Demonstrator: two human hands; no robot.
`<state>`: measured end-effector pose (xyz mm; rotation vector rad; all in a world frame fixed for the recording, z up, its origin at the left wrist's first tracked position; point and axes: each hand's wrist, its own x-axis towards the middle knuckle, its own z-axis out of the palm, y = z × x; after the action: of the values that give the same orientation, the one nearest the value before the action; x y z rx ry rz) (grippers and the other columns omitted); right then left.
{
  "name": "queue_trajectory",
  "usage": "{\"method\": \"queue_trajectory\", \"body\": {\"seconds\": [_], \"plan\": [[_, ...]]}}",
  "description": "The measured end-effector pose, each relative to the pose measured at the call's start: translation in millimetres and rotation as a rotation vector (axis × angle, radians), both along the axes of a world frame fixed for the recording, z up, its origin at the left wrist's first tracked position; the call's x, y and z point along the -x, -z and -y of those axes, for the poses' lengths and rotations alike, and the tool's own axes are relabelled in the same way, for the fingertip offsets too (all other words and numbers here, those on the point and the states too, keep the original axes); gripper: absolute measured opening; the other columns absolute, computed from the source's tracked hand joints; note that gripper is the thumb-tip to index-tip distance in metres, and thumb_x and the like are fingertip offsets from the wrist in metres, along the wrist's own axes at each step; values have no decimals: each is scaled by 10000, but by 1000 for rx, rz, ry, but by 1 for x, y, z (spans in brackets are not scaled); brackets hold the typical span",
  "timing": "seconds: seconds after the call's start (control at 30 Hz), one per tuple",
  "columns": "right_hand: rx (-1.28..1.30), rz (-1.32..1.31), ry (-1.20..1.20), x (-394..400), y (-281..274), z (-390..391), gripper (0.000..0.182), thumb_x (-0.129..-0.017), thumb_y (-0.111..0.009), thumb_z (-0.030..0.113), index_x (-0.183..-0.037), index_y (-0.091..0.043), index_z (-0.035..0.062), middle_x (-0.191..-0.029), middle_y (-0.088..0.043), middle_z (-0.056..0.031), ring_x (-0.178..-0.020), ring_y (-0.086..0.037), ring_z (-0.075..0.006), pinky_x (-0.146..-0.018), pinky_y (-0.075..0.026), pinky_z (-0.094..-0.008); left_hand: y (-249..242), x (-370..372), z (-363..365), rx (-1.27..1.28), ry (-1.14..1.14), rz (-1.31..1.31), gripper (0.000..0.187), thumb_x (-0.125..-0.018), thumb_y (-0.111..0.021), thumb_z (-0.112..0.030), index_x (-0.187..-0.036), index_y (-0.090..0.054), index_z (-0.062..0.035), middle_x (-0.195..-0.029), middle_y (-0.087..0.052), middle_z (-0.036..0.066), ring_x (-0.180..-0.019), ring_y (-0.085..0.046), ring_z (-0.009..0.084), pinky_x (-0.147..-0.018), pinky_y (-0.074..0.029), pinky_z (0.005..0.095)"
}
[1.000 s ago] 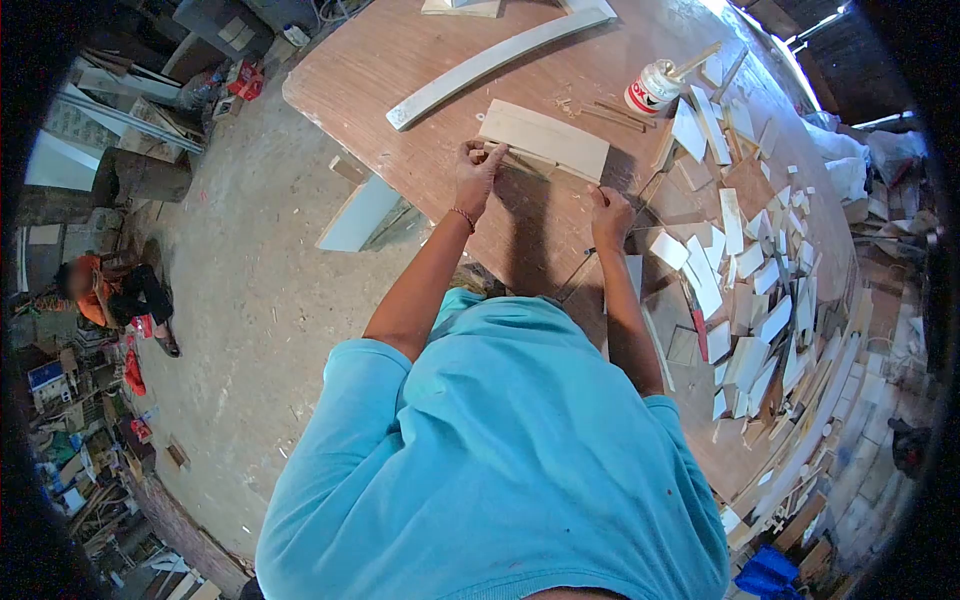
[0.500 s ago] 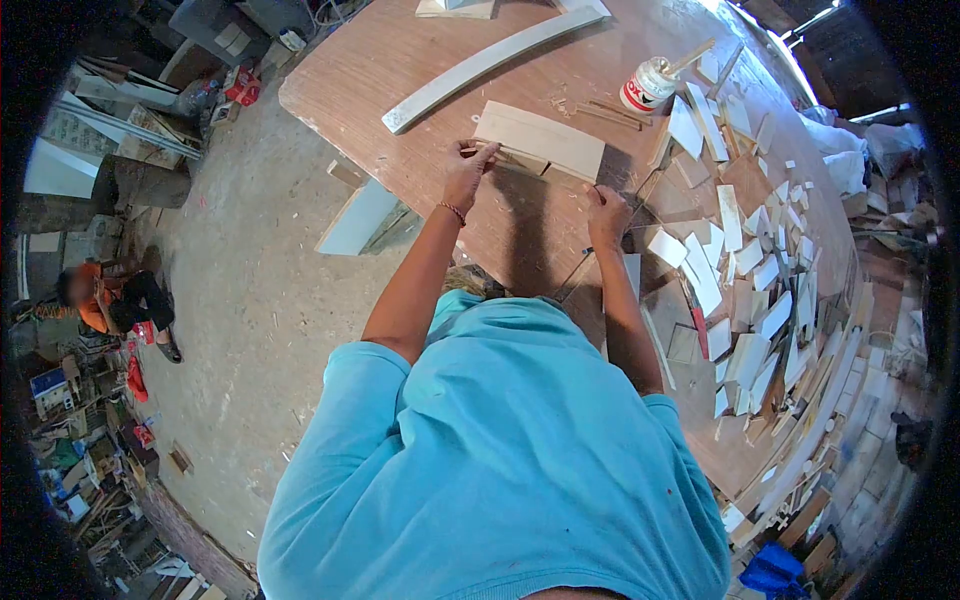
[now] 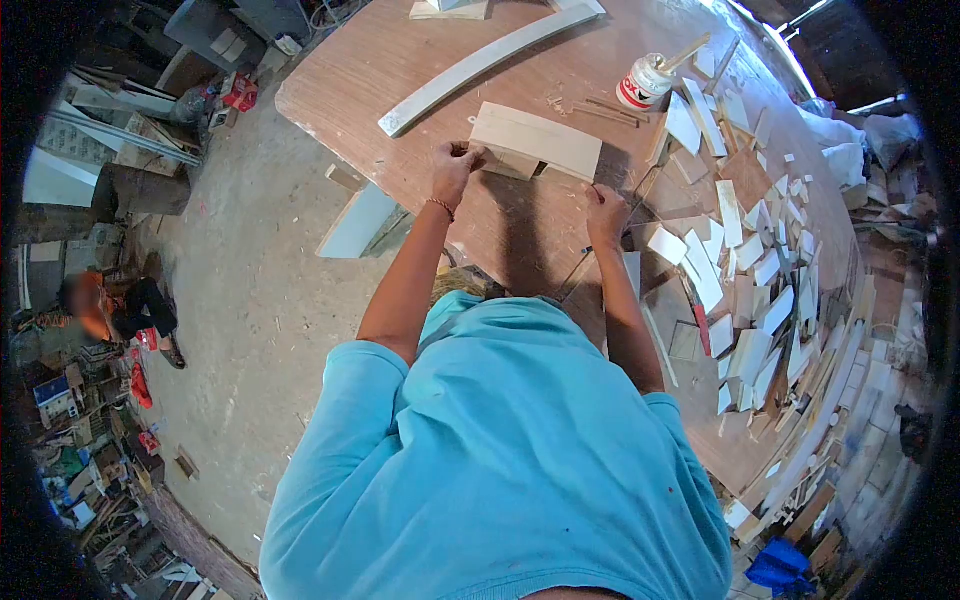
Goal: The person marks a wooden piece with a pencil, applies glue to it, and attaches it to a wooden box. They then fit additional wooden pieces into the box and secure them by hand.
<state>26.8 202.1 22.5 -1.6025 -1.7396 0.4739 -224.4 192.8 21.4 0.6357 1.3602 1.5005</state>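
Note:
A pale rectangular wooden board [image 3: 535, 140] lies on the brown table, with thin wood pieces [image 3: 510, 163] along its near edge and a dark gap between them. At the board's left end, my left hand [image 3: 455, 172] has its fingers pinched together at the end of the thin piece. My right hand [image 3: 606, 214] is closed at the board's near right corner; what its fingers hold is too small to make out. Beyond the board is a long curved pale wooden piece [image 3: 485, 66].
A white and red glue jar [image 3: 645, 84] with a stick in it stands at the back. Many wood offcuts [image 3: 735, 215] cover the table's right side. Another person [image 3: 125, 308] sits at the far left. A light panel [image 3: 362, 222] is below the table's left edge.
My left hand has moved slightly left, toward the outer end of the thin pieces at the near edge. My right hand stays at its corner.

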Motion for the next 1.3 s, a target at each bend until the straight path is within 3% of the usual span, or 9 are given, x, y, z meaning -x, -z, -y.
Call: {"method": "queue_trajectory", "body": {"seconds": [0.4, 0.47, 0.57, 0.63, 0.77, 0.87, 1.03, 1.13, 1.3], "plan": [[-34, -24, 30, 1, 1, 0, 154, -712, -640, 156, -756, -583, 20, -667, -588, -151, -602, -575, -284, -561, -438, -344, 19, 6, 10, 46, 12, -256, 114, -804, -569, -116, -844, -549, -11, -711, -542, 19, -613, -514, 97, -542, -440, 223], [-32, -42, 31, -1, 2, 1, 146, -707, -645, 148, -748, -579, 25, -667, -586, -149, -604, -576, -281, -559, -438, -340, 52, 16, 4, 35, -24, -516, 93, -801, -569, -98, -829, -551, -11, -690, -526, 3, -611, -494, 88, -536, -419, 221], [-71, -144, -60, -6, 4, 1, 173, -708, -645, 174, -762, -592, 18, -655, -583, -130, -580, -568, -248, -549, -430, -305, 37, 13, 10, 24, 5, -370, 67, -794, -571, -78, -822, -553, -19, -683, -518, -5, -613, -487, 81, -543, -414, 222], [95, -1, -169, -20, 5, 0, 191, -698, -661, 210, -756, -584, 44, -674, -582, -141, -626, -575, -295, -581, -442, -366, 31, 12, 12, -3, 16, -333, 61, -792, -571, -70, -821, -553, -20, -684, -519, -6, -618, -490, 80, -550, -416, 220], [125, 37, -201, -38, 15, 3, 184, -696, -655, 206, -760, -592, 46, -687, -581, -147, -657, -575, -306, -596, -442, -374, 30, 16, 15, -91, 72, -229, 62, -789, -574, -63, -831, -550, -24, -707, -530, -2, -648, -507, 84, -597, -441, 221], [-141, 113, 8, -30, 7, 5, 138, -712, -619, 160, -765, -591, 35, -696, -574, -159, -680, -575, -311, -604, -440, -369, 30, 16, 16, -143, 60, -162, 78, -799, -566, -76, -852, -547, -21, -732, -540, 6, -671, -524, 94, -646, -460, 228], [66, -153, -196, 21, -9, 12, 163, -731, -575, 83, -878, -608, 17, -761, -608, -136, -670, -589, -206, -615, -445, -284, 23, 17, 12, -112, 85, -160, 95, -815, -547, -98, -873, -551, -22, -773, -557, 15, -697, -539, 102, -674, -468, 235], [202, -81, -266, 43, -4, 9, 203, -748, -548, 62, -941, -592, 17, -779, -604, -128, -680, -573, -176, -617, -435, -279, 22, 17, 10, -114, 87, -170, 97, -817, -542, -99, -876, -555, -23, -794, -567, 23, -711, -547, 105, -683, -468, 234], [89, -126, -274, 58, 3, 10, 240, -760, -542, 54, -995, -574, 22, -792, -601, -127, -691, -565, -170, -615, -435, -281, 27, 12, 6, -162, 63, -105, 94, -814, -534, -74, -877, -558, -8, -795, -574, 38, -729, -563, 120, -705, -478, 242]]}}
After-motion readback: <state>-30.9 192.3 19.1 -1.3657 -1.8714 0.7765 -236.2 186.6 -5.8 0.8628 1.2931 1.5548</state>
